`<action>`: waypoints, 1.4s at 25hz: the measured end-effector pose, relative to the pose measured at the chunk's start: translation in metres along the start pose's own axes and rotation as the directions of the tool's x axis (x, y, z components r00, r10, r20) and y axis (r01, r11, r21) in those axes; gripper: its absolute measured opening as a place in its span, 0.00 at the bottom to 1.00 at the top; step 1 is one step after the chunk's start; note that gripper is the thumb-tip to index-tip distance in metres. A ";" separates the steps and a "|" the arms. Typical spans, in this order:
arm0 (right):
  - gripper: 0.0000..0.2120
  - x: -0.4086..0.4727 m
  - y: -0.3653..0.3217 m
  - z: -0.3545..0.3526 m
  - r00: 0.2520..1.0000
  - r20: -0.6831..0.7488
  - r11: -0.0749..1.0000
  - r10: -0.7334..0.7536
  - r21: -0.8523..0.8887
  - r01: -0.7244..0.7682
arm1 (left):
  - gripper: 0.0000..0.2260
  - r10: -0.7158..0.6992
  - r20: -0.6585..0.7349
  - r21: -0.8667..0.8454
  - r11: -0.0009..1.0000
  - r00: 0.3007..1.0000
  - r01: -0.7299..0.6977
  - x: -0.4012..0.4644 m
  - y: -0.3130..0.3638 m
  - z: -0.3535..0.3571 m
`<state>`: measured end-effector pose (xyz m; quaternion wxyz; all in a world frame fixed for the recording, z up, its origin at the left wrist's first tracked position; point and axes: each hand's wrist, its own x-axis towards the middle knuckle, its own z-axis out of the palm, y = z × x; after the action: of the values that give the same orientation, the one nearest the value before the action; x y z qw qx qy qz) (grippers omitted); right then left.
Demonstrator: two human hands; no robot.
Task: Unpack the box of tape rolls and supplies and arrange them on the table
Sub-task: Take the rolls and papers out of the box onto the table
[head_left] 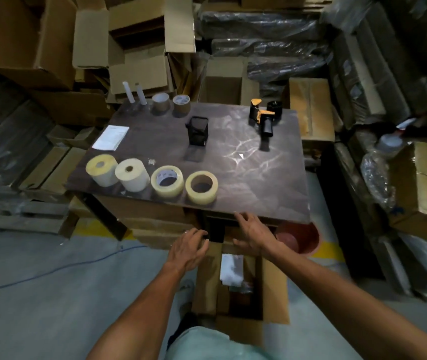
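Observation:
The open cardboard box [274, 287] sits on the floor below me, with a white packet [231, 268] inside. Above it my left hand [189, 246] curls its fingers on a black boxy object [213, 229] just under the table's [272, 183] near edge. My right hand [252, 235] is on the object's other side, fingers loosely spread; whether it touches is unclear. Along the table's front stand two cream label rolls [117, 172] and two clear tape rolls [184, 184]. Two brown tape rolls [171, 103], two white tubes [134, 93], a black mesh holder [198, 131], a tape dispenser [264, 115] and a white sheet [111, 137] sit farther back.
Stacked cardboard boxes [134, 48] and wrapped bundles [264, 27] crowd behind and beside the table. A reddish bucket [308, 237] stands under the table's right corner. A wooden pallet [20, 216] lies at the left, and a blue cable [51, 268] crosses the grey floor.

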<state>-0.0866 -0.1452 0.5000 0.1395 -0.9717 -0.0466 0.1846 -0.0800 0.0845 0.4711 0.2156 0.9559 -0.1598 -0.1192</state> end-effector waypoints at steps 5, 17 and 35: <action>0.39 -0.063 0.034 0.060 0.987 0.143 0.991 0.077 0.100 -0.092 | 0.19 -0.103 0.174 -0.034 0.993 0.979 0.111 -0.059 0.030 0.054; 0.28 -0.059 0.090 0.214 0.916 0.309 0.922 0.257 0.205 -0.328 | 0.14 -0.063 0.294 -0.146 0.983 0.954 0.110 -0.062 0.022 0.192; 0.25 0.193 0.227 0.588 0.894 0.249 0.882 0.372 0.205 -0.424 | 0.20 -0.180 0.324 -0.145 0.961 0.929 0.237 0.108 -0.157 0.592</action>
<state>-0.1174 -0.1855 -0.1575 0.2160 -0.9105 0.1648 0.3116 -0.1168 -0.0409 -0.1370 0.2601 0.9136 -0.0769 -0.3029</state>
